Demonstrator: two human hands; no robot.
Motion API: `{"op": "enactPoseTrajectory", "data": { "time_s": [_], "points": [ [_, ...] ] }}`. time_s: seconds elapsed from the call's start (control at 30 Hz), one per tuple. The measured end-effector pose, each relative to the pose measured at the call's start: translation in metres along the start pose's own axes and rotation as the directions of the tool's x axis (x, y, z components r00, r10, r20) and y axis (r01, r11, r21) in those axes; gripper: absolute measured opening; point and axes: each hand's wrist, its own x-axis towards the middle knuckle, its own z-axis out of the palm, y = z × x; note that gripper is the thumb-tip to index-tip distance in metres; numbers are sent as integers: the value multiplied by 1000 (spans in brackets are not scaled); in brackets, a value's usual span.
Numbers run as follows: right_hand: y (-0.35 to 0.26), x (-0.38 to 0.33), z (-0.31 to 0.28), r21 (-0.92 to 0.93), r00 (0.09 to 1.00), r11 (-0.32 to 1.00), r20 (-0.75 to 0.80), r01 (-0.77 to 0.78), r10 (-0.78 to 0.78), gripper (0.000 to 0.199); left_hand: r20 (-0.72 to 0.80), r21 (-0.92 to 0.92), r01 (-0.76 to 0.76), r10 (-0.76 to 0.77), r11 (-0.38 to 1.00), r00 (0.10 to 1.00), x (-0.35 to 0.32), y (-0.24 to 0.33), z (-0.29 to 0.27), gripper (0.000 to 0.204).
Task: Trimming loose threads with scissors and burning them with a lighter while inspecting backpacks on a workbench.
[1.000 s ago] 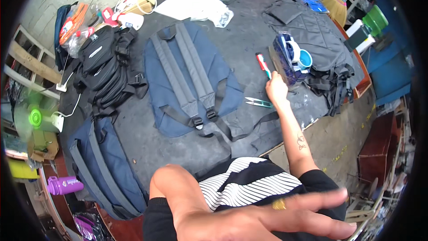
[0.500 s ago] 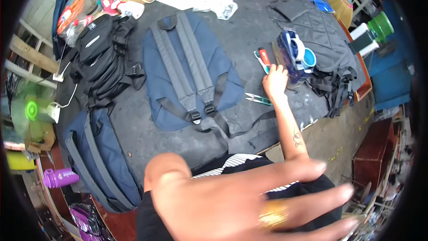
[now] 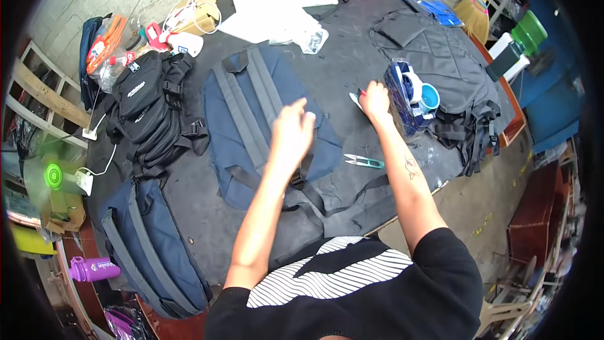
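Note:
My right hand [image 3: 375,101] is on the table beside the clear case, its fingers closed over a small red object [image 3: 362,92], mostly hidden by them. A slim white and teal tool [image 3: 355,99] lies against those fingers. Over the straps of a navy backpack [image 3: 292,75] hovers my left hand [image 3: 292,135], fingers partly spread and nothing in them. That backpack lies with its grey straps upward. Thread snips [image 3: 363,162] with teal handles rest between my two arms, blades pointing left.
A clear case [image 3: 402,104] holds blue and white rolls. Black backpacks [image 3: 453,56] [image 3: 148,101] lie at right and left, another navy backpack [image 3: 151,239] at near left. White sheets [image 3: 270,6] and a spray bottle [image 3: 184,43] are at the back. A purple bottle [image 3: 94,269] stands left.
My left hand has swung from close in front of the view out over the navy backpack. My right hand has closed over the red object, which was in plain sight before.

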Motion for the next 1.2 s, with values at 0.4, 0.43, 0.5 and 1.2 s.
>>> {"op": "enactPoseTrajectory", "data": {
  "time_s": [0.4,0.43,0.5,1.2],
  "points": [
    [-85,-130,-69,849,851,138,521,-510,-64,15,393,-779,515,-363,356,845,25,-56,70,22],
    [-89,-128,-62,850,851,137,520,-509,-69,15,388,-780,512,-366,358,846,23,-64,74,22],
    [-98,-122,-51,916,983,356,173,-183,60,20,340,-930,366,-292,41,894,20,-87,85,20],
    [-112,-103,-55,679,999,734,-10,-21,38,26,176,-911,309,-420,274,890,10,-96,101,25]
  ]
}}
